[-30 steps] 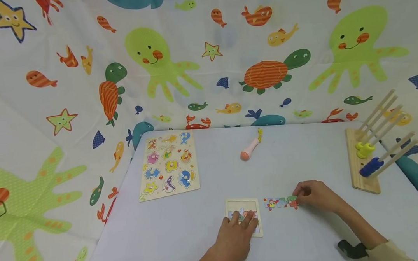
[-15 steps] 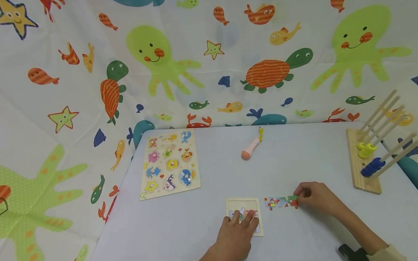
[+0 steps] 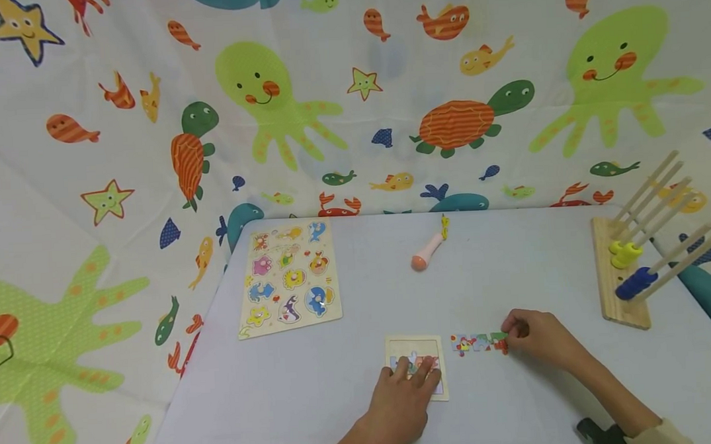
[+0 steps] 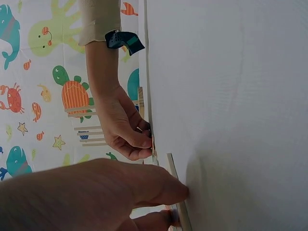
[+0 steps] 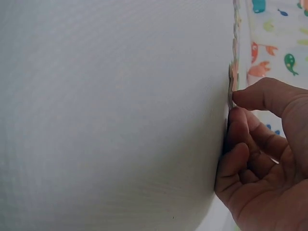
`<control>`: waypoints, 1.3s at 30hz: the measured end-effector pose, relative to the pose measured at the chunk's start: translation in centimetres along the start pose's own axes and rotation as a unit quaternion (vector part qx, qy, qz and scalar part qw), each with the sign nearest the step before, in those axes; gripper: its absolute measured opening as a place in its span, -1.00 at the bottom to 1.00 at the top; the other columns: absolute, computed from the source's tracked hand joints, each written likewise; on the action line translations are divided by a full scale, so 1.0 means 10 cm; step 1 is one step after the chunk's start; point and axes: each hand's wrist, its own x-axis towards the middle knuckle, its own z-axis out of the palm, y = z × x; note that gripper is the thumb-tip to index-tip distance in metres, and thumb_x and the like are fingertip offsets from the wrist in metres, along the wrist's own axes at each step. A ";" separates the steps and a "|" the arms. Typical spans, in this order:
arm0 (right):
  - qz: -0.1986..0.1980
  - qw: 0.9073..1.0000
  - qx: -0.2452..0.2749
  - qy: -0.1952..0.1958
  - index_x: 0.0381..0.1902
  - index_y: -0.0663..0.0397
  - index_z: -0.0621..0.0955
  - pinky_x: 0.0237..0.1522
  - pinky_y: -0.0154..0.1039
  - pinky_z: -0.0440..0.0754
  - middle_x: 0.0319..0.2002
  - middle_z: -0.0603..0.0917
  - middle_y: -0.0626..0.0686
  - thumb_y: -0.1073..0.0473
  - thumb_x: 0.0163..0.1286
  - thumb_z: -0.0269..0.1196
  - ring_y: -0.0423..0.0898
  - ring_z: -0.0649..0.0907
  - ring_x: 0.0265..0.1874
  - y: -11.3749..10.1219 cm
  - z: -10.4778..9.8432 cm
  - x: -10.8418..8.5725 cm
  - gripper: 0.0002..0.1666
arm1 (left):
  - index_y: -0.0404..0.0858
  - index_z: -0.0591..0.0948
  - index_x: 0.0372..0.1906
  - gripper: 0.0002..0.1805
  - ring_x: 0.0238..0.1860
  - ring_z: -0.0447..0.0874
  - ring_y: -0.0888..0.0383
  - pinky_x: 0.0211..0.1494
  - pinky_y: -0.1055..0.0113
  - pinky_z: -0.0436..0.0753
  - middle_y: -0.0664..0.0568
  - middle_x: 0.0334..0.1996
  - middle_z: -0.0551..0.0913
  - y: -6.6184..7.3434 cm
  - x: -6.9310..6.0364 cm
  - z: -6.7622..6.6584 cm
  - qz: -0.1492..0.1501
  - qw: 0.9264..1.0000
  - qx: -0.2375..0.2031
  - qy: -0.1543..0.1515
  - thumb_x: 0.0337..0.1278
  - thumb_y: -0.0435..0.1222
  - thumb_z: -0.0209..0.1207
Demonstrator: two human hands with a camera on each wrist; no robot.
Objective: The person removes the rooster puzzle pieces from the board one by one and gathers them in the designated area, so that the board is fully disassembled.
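We record no change: right hand (image 3: 539,338), lower right, pinches puzzle strip (image 3: 478,342); left hand (image 3: 400,403), lower centre, lies spread on puzzle frame (image 3: 413,347). Work appears paused.

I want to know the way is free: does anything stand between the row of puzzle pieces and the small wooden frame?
Nothing visible stands in the gap: only bare white table separates the row of puzzle pieces from the wooden frame. The left hand, however, covers part of the frame's lower area.
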 end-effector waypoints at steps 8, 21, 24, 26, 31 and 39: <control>-0.008 1.000 -0.008 0.006 -0.36 0.01 0.61 -0.46 -0.33 0.45 -0.53 0.52 -0.17 0.35 0.09 0.26 -0.21 0.49 -0.50 -0.02 0.00 -0.01 -0.84 | 0.06 0.41 0.36 -0.38 0.13 0.34 0.08 -0.19 0.22 0.40 0.26 0.38 0.38 0.00 -0.01 -0.01 -0.001 1.000 -0.008 -0.001 0.16 -0.09 0.24; -0.014 1.000 -0.006 0.006 -0.36 0.00 0.62 -0.43 -0.33 0.47 -0.50 0.55 -0.17 0.36 0.09 0.29 -0.22 0.51 -0.47 -0.02 -0.01 -0.02 -0.83 | 0.04 0.40 0.38 -0.36 0.18 0.34 0.06 -0.13 0.19 0.43 0.23 0.40 0.36 0.00 -0.01 0.00 0.001 1.000 -0.009 -0.005 0.16 -0.09 0.24; -0.016 1.000 -0.001 0.004 -0.34 0.01 0.62 -0.42 -0.32 0.48 -0.50 0.54 -0.17 0.34 0.10 0.31 -0.22 0.51 -0.46 0.00 -0.02 -0.01 -0.83 | 0.05 0.39 0.39 -0.35 0.19 0.34 0.05 -0.12 0.19 0.43 0.23 0.40 0.36 0.00 -0.01 0.00 0.000 1.000 -0.010 -0.005 0.16 -0.09 0.24; -0.020 1.000 -0.001 0.003 -0.33 0.01 0.62 -0.42 -0.32 0.48 -0.50 0.53 -0.18 0.32 0.11 0.32 -0.23 0.51 -0.47 0.02 -0.02 -0.01 -0.84 | 0.05 0.39 0.39 -0.35 0.20 0.34 0.05 -0.11 0.18 0.44 0.23 0.40 0.36 0.00 -0.01 0.00 0.001 1.000 -0.011 -0.005 0.16 -0.10 0.24; -0.032 0.999 -0.006 0.018 -0.33 0.00 0.63 -0.45 -0.33 0.48 -0.52 0.52 -0.20 0.30 0.19 0.35 -0.26 0.49 -0.50 0.01 -0.03 -0.01 -0.88 | 0.03 0.42 0.37 -0.35 0.20 0.36 0.03 -0.12 0.20 0.46 0.22 0.38 0.39 0.00 -0.02 0.00 0.005 1.000 -0.014 0.012 0.12 -0.13 0.26; -0.081 0.996 0.010 0.036 -0.27 0.05 0.65 -0.52 -0.33 0.50 -0.50 0.52 -0.20 0.32 0.26 0.33 -0.26 0.49 -0.53 -0.42 0.02 0.11 -0.90 | 0.01 0.40 0.39 -0.33 0.30 0.37 -0.01 0.01 0.17 0.54 0.17 0.41 0.35 0.03 -0.09 -0.03 -0.007 1.000 -0.022 0.010 0.14 -0.15 0.28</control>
